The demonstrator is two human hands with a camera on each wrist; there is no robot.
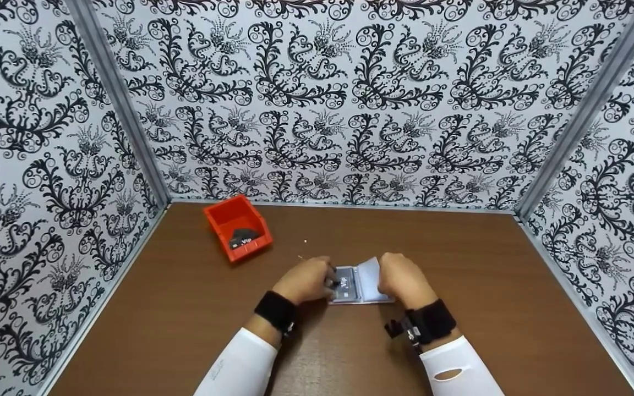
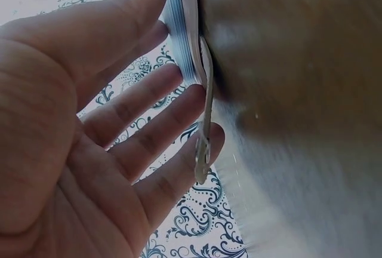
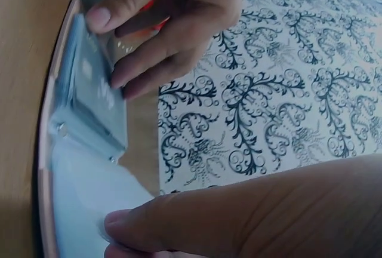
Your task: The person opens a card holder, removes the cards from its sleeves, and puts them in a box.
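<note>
A small card holder (image 1: 360,301) lies spread on the table, with clear sleeve pages and a pinkish cover. A dark card marked "Vip" (image 1: 344,284) shows in its left half. My left hand (image 1: 307,279) is at the outer left edge, its fairly straight fingers and thumb touching the pages. A thin strap (image 2: 206,108) with a metal end hangs by those fingers in the left wrist view. With my right hand (image 1: 403,280) I pinch a clear sleeve page (image 3: 89,186) on the right half between thumb and finger. That page stands partly raised in the head view.
An orange bin (image 1: 219,220) stands at the back left of the brown table (image 1: 460,247), holding dark "Vip" cards (image 1: 244,237). Patterned walls (image 1: 317,99) enclose the back and both sides. Black bands (image 1: 277,311) with cameras circle both wrists.
</note>
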